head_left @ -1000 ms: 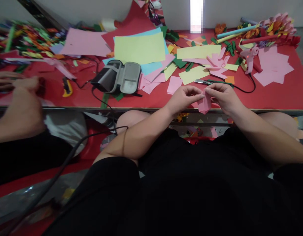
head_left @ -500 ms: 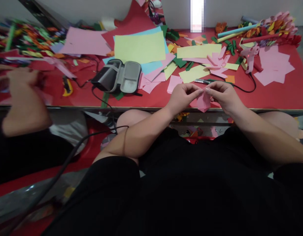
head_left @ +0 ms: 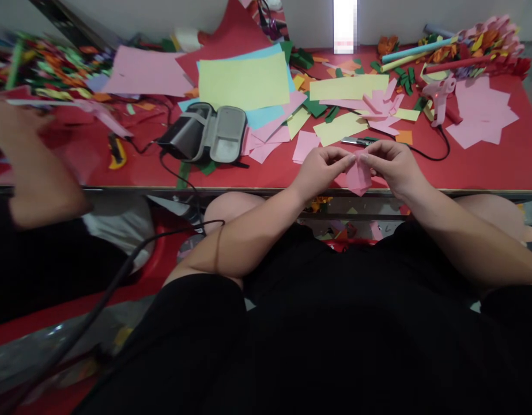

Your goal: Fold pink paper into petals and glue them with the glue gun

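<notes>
My left hand and my right hand meet over the front edge of the red table. Both pinch the top of a small folded pink paper piece, which hangs between them. Just behind my hands lie scissors with green handles, a pink paper square and a yellow-green sheet.
An open grey case with a black cable sits left of centre. Large pink, yellow and blue sheets cover the back. A pink glue gun and paper flowers lie at right. Another person's arm works at left.
My hands lifted slightly and turned the pink piece between the fingertips. The other person's hand at left moved up and away from the table edge.
</notes>
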Demonstrator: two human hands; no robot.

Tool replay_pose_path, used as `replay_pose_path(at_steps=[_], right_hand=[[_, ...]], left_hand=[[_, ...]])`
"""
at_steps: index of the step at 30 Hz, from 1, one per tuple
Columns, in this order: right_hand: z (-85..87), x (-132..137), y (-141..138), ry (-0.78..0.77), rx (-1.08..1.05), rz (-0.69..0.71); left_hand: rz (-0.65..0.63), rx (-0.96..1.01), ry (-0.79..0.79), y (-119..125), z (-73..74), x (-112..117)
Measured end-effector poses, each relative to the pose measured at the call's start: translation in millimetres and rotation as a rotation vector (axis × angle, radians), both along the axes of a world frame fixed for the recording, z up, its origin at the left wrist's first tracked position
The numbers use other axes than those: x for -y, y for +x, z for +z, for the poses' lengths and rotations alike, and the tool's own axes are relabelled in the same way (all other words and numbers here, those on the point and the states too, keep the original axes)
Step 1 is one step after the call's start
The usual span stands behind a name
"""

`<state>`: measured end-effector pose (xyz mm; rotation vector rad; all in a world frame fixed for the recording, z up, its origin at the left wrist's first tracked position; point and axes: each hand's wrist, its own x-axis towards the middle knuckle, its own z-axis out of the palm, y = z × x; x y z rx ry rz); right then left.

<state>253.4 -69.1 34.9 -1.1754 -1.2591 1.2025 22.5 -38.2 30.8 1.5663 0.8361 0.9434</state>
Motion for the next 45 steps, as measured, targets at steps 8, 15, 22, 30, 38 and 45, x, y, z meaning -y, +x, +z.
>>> replay_pose_path(at_steps=[8, 15, 22, 30, 38, 45], right_hand=[[4.0, 1, -1, 0.031, 0.014, 0.026], [3.0, 0, -2, 0.046, -0.015, 0.021], [5.5, -2, 1, 0.108, 0.068, 0.008], [12.6, 6, -2, 0.215, 0.285, -0.078], [17.6, 12, 5, 0.601, 0.632, -0.005], [14.9, 4, 14, 0.598, 0.642, 0.083]], left_hand=[[0.031, -0.004, 0.025, 3, -4.8, -3], [0.022, 0.024, 0.016, 4, -7.3, -4], [0.019, 0.016, -0.002, 4, -3.0, -1], [-0.028, 0.003, -0.041, 3, 1.3, 3], [0.005, 0.039, -0.166, 4, 4.5, 5], [0.000, 0.053, -0.246, 3, 7.9, 8]])
